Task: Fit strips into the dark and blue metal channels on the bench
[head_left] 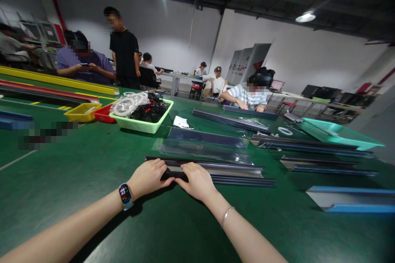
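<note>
A long, dark metal channel profile (240, 180) with a pale inner face lies crosswise on the green table in front of me. My left hand (148, 177) is closed on its left end, fingers over the far edge and thumb at the near side. Close beside it, my right hand (195, 180) grips the same profile, and the two thumbs nearly meet. Between the hands shows a black strip (173, 174) along the profile; its kind is unclear. Just beyond lie clear plastic film sheets (200, 150).
A green basket (145, 125) of black parts stands ahead-left beside yellow (79, 113) and red bins (104, 113). More dark profiles (321, 164) and a blue profile (358, 207) lie right. A turquoise tray (336, 133) stands behind them. A co-worker (249, 92) works across the table (197, 238).
</note>
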`<state>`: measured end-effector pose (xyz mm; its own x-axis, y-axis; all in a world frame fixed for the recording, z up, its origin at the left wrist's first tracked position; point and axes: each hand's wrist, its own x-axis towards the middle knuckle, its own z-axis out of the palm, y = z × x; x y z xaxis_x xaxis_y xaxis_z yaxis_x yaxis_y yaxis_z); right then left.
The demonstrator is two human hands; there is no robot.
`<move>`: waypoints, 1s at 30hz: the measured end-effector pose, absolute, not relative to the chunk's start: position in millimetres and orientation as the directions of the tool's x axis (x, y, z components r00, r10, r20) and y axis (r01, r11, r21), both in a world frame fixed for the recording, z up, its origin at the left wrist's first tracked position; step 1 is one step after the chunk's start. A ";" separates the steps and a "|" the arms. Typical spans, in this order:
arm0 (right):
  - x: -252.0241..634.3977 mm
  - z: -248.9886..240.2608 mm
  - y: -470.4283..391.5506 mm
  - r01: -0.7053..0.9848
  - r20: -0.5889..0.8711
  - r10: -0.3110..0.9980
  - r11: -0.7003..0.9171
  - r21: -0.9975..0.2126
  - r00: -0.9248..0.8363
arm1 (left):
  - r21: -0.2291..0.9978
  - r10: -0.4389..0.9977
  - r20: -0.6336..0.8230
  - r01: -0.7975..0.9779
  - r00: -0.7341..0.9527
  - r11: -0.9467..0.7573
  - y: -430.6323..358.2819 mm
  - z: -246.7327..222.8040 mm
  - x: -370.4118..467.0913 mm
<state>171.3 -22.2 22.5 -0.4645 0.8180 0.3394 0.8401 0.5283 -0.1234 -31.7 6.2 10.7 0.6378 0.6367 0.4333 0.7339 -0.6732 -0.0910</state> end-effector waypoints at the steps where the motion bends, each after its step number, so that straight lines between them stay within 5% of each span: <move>1: 171.1 22.9 -22.3 0.844 0.329 0.824 0.522 -0.122 -0.461 | -0.090 0.637 0.432 0.733 0.638 -0.674 6.2 10.7 -31.7; 30: 170.8 32.8 -22.4 0.812 0.233 0.823 0.559 -0.170 -0.518 | 0.014 0.679 0.281 0.705 0.678 -0.710 -5.7 27.7 -20.1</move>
